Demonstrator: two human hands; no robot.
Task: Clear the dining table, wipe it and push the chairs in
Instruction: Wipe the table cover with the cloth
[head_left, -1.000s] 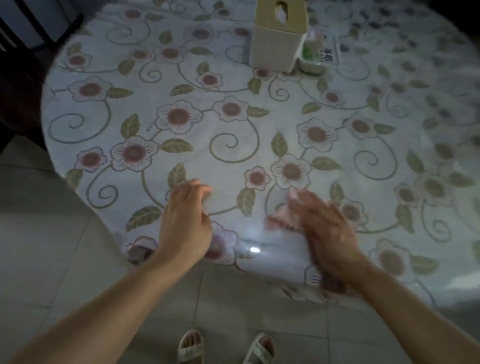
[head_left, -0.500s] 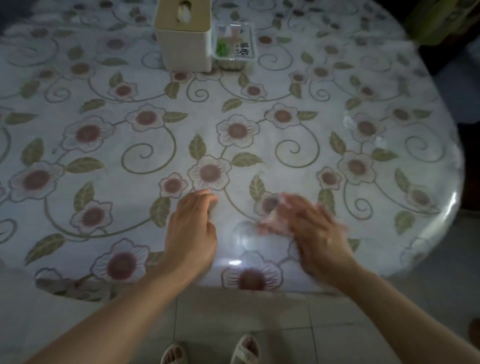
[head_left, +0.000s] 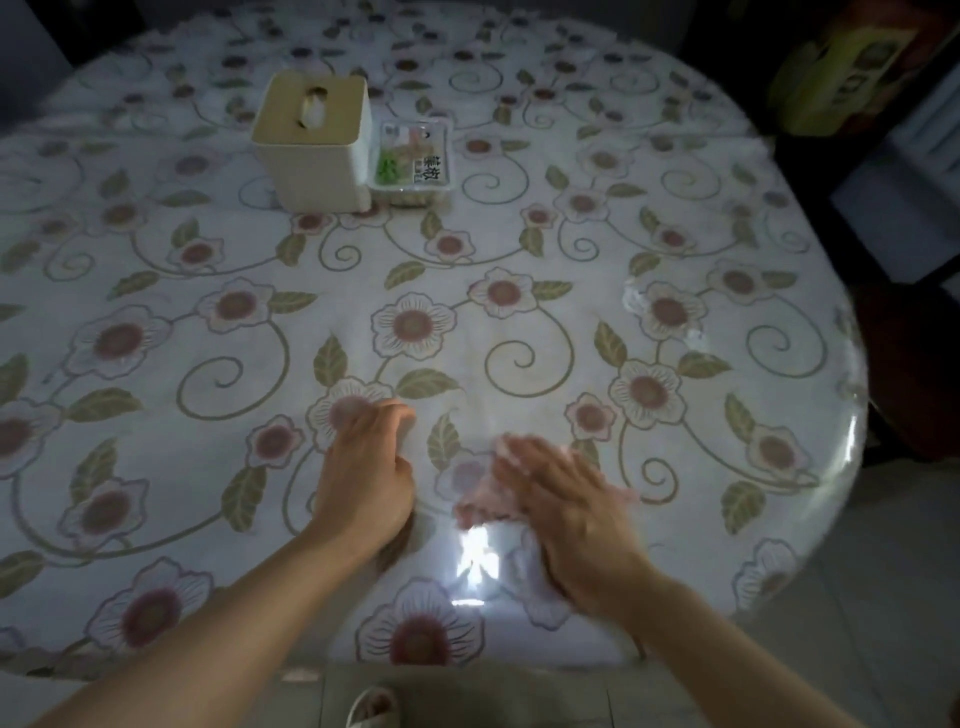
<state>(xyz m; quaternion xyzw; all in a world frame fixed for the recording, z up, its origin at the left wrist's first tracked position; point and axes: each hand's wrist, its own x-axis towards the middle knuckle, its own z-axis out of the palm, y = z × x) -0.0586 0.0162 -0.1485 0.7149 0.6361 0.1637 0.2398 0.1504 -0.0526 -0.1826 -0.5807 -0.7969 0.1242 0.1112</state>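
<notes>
Round dining table under a glossy flowered cover, filling most of the view. Right hand at about 5 o'clock on the tabletop, fingers straight and flat, pressing a pinkish cloth against the surface; blurred, cloth edges hard to make out. Left hand just beside it at 7 o'clock, resting on the cover with fingers loosely curled, holding nothing; the two hands near each other but apart. Toward 11 o'clock, a cream tissue box standing upright, touching a small clear packaged tray on its right. Bright glare on the cover between the wrists.
</notes>
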